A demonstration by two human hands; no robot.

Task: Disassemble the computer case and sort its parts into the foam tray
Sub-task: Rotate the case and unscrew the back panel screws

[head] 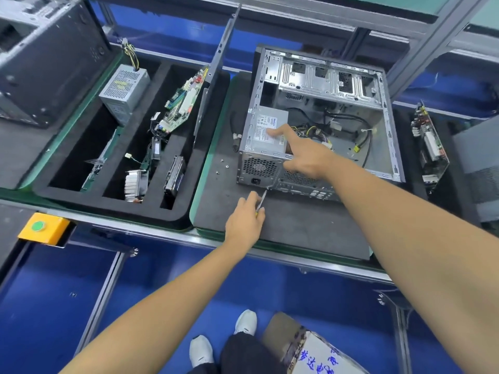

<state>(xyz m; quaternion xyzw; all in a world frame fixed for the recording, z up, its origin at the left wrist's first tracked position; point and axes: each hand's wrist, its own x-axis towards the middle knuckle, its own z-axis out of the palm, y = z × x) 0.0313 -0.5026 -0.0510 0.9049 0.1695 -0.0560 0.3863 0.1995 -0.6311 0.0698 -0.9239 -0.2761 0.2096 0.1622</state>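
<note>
Currently computer case [324,117] lies on side on black foam mat [297,228], side panel off, motherboard gone, power supply [267,133] in rear corner; right hand [299,155], fingers extended, presses supply steady; left hand [244,220] grips screwdriver [262,198] at rear-panel screw; foam tray [189,209] just left holds removed parts

- Blue floor [48,306] is stretching out beneath your bench.
- Aluminium frame rails [410,41] are crossing overhead.
- A yellow button box [44,228] is sitting at your bench edge.
</note>
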